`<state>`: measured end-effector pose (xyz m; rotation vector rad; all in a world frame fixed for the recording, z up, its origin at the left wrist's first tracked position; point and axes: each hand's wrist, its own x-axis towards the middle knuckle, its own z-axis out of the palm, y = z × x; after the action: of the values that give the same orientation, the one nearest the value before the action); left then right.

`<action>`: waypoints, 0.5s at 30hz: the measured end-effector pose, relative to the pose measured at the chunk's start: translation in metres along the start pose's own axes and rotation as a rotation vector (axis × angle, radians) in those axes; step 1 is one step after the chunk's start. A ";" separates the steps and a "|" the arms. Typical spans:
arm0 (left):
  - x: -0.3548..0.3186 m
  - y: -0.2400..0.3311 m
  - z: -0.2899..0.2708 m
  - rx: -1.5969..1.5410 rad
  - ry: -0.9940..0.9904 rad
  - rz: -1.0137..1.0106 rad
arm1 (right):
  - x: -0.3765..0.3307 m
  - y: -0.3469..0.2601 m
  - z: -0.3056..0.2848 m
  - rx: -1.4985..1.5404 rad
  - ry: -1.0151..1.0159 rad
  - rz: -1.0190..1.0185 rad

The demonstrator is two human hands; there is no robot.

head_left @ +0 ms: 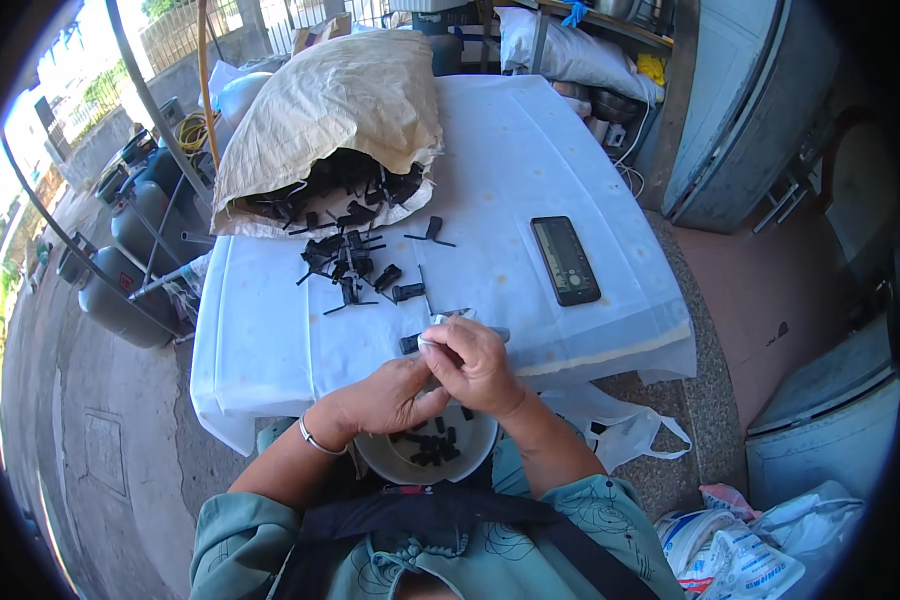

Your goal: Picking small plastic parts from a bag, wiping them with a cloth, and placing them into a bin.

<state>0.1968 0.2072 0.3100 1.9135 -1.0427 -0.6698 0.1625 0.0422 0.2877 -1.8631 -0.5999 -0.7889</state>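
My left hand [388, 398] and my right hand [473, 368] meet over the table's near edge, fingers curled and pinched together. A small white bit [426, 343] shows at my right fingertips; what either hand grips is hidden. Just beyond them lie a black plastic piece [409, 344] and a thin, shiny, pointed object [454, 313], partly covered by my right hand. Below my hands sits a white bowl [375, 455] holding several small black pieces [436, 445]. Farther off, a heap of black plastic parts with thin prongs [350, 262] spreads before a sack's mouth.
The big woven sack [355, 90], full of black parts, lies on the white-covered table [510, 150]. A dark phone [565, 260] rests at right. A white plastic bag [620, 425] hangs by the near right edge. Grey gas cylinders [125, 295] stand left; packed bags [735, 545] lie lower right.
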 end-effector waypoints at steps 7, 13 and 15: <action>-0.002 0.006 -0.016 -1.219 0.220 0.250 | -0.005 -0.023 0.011 -0.029 -0.072 -0.123; 0.005 -0.002 0.001 -1.405 0.274 0.354 | -0.008 -0.034 0.014 0.154 -0.084 -0.034; 0.009 -0.023 0.008 -1.038 0.219 0.181 | -0.005 -0.034 0.006 0.235 -0.038 0.022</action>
<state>0.2051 0.2039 0.2855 0.9446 -0.5295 -0.6841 0.1368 0.0606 0.3027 -1.6691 -0.6658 -0.6410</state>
